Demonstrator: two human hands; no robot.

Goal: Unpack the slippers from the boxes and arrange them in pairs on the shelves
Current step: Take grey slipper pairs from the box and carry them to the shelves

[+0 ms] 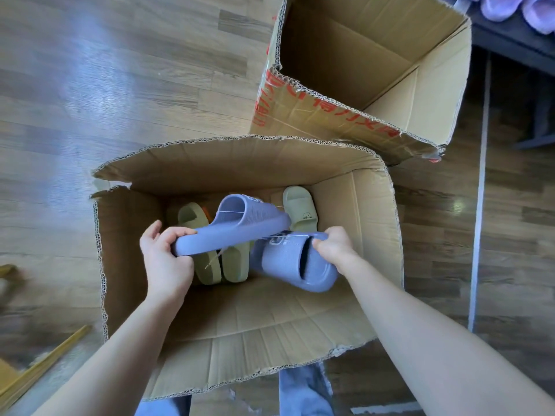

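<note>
Left hand (165,265) on slipper (237,232), wood floor (120,85)

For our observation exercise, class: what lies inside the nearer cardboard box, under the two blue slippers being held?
Pale green slippers lie on the floor of the nearer box, with an orange thing among them. The blue slippers hide whatever lies directly beneath them.

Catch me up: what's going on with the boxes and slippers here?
A person is holding two blue slippers over the near cardboard box. The left hand grips the heel end of one blue slipper. The right hand holds the second blue slipper by its strap. Green slippers lie on the box floor. The far box shows no slippers inside. Lilac slippers sit on a shelf at top right.
</note>
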